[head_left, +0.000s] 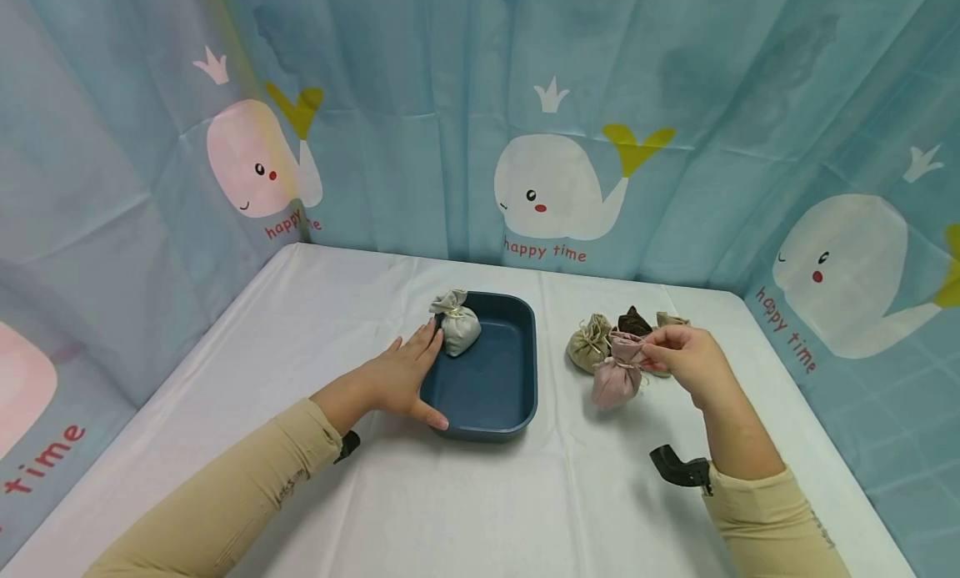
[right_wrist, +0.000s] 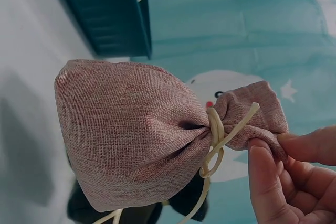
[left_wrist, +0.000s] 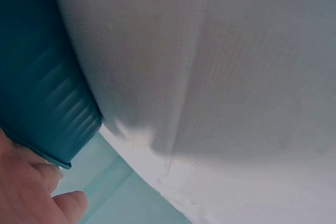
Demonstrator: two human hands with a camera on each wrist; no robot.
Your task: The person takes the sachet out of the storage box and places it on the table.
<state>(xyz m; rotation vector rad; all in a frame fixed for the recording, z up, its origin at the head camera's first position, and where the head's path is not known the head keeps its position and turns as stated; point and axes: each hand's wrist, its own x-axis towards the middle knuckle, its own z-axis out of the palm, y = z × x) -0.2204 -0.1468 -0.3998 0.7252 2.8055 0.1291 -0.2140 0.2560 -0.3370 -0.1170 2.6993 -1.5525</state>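
Note:
A pink cloth drawstring pouch [head_left: 617,384] hangs from my right hand [head_left: 688,359], which pinches its gathered top between thumb and fingers. In the right wrist view the pink pouch [right_wrist: 131,135] shows a cream cord tied round its neck. My left hand [head_left: 405,374] lies with spread fingers along the left rim of a dark blue rectangular tray [head_left: 480,390]. Inside that tray, at the back left corner, sits a pale grey-green pouch [head_left: 460,328], close to the left fingertips. The left wrist view catches the tray's outer wall [left_wrist: 47,77] and part of the left hand [left_wrist: 31,192].
Just behind the pink pouch stand an olive-beige pouch [head_left: 588,344], a dark brown pouch [head_left: 633,321] and another beige pouch [head_left: 671,319], partly hidden by the right hand. A white cloth [head_left: 465,511] covers the table. Blue whale-print curtains [head_left: 420,178] enclose its back and sides.

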